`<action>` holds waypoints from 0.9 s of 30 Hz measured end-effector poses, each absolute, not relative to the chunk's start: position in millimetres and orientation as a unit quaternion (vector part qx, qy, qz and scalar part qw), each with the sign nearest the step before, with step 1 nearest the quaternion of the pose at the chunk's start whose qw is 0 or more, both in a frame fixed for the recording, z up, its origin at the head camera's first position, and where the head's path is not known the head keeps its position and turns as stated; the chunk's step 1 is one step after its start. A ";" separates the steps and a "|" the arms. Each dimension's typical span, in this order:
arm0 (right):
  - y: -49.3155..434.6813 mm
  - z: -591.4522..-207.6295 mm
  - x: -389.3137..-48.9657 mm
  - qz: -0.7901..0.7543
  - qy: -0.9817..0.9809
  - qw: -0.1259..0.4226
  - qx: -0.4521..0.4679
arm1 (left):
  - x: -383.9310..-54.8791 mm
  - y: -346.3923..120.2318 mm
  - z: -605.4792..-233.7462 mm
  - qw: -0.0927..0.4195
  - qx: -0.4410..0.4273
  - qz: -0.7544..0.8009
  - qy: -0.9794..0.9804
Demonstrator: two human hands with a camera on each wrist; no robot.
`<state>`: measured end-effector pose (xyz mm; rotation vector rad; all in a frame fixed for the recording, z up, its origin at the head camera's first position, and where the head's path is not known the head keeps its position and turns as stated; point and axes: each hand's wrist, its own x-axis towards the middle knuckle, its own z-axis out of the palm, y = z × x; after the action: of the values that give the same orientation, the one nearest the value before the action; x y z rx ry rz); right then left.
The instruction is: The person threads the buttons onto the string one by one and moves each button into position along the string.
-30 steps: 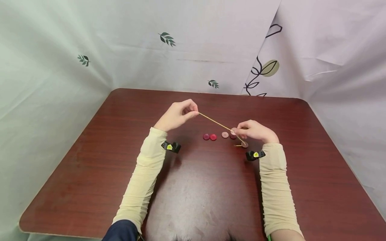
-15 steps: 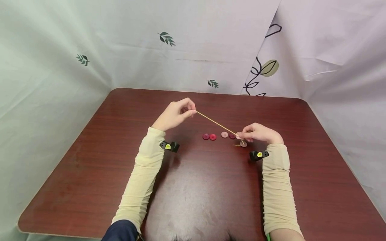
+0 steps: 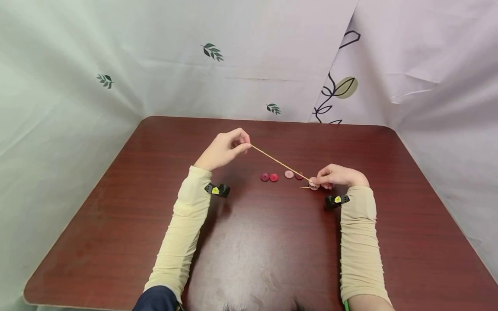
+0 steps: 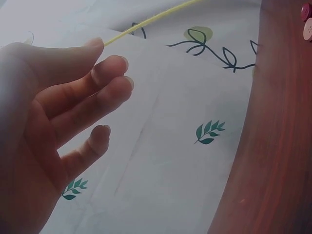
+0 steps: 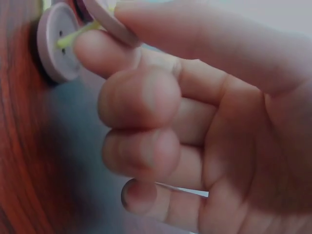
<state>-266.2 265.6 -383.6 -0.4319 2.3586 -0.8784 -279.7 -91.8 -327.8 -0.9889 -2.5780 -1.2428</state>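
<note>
My left hand (image 3: 223, 150) is raised over the table and pinches one end of a yellow string (image 3: 277, 161) between thumb and forefinger. The string runs taut down to my right hand (image 3: 339, 176). There, thumb and forefinger pinch a pale pink button (image 5: 113, 25) that is threaded on the string. Just below it, a second pinkish button (image 5: 54, 56) stands tilted near the tabletop, with the string passing through one of its holes. In the head view these two buttons overlap. A short string tail (image 3: 305, 187) sticks out to their left.
Left of my right hand, loose buttons lie in a row on the brown table (image 3: 249, 242): purple (image 3: 265, 177), red (image 3: 274, 177), pale pink (image 3: 288, 174) and dark maroon (image 3: 298, 176). A white curtain (image 3: 163, 65) hangs behind the table.
My right hand has slid the pink button down along the string, to the right and toward me, up to the lower button. My left hand keeps its pinch and has shifted slightly left.
</note>
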 end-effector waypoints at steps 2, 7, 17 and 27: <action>266.2 -384.1 -266.1 -0.325 0.884 0.296 -0.156 | -279.6 -92.0 -328.2 0.056 -0.324 -0.408 -0.852; 266.3 -382.1 -265.1 -0.321 0.885 0.307 -0.141 | -279.1 -91.6 -327.4 0.063 -0.329 -0.404 -0.852; 269.0 -380.2 -262.1 -0.318 0.882 0.322 -0.130 | -279.7 -89.7 -328.4 0.049 -0.331 -0.405 -0.851; 275.9 -371.8 -258.5 -0.304 0.900 0.283 -0.132 | -278.4 -86.7 -329.0 0.030 -0.327 -0.402 -0.855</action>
<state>-258.5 275.9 -371.8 -0.3528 2.4091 -0.8138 -278.4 -86.7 -329.0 -1.0091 -2.6342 -1.2380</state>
